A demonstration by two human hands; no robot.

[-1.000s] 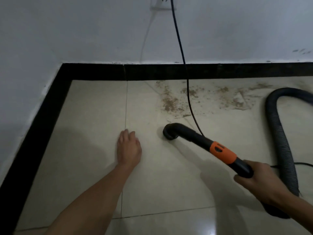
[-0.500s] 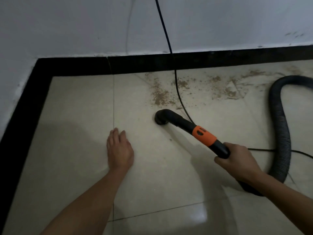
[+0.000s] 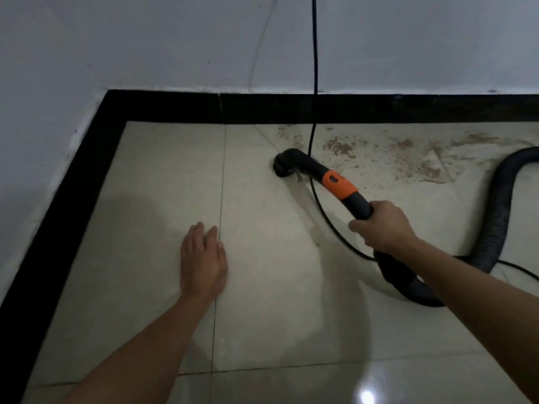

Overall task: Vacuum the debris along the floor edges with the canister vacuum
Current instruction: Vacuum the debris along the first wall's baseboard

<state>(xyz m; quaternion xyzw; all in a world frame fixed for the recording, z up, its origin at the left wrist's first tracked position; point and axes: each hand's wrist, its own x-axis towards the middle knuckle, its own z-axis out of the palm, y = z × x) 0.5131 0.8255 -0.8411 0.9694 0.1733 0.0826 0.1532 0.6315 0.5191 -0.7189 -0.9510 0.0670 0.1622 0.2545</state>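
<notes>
My right hand [image 3: 382,225] grips the black vacuum handle with an orange collar [image 3: 339,186]. Its round nozzle [image 3: 284,166] presses on the beige tile floor, close to the black baseboard [image 3: 379,107]. Brown debris [image 3: 408,153] is scattered along the floor edge, to the right of the nozzle. The ribbed black hose [image 3: 495,223] loops from behind my right wrist up to the right edge of the view. My left hand [image 3: 202,262] lies flat on the floor with fingers together, well left of the nozzle and holding nothing. The canister itself is out of view.
A black power cord [image 3: 314,68] hangs down the white wall, passes behind the nozzle and runs along the floor under my right arm. The black baseboard also lines the left wall [image 3: 58,217], forming a corner at the upper left.
The nozzle has moved forward toward the back baseboard and over the left patch of debris, which is no longer visible. My right hand followed it. My left hand stayed flat on the floor.
</notes>
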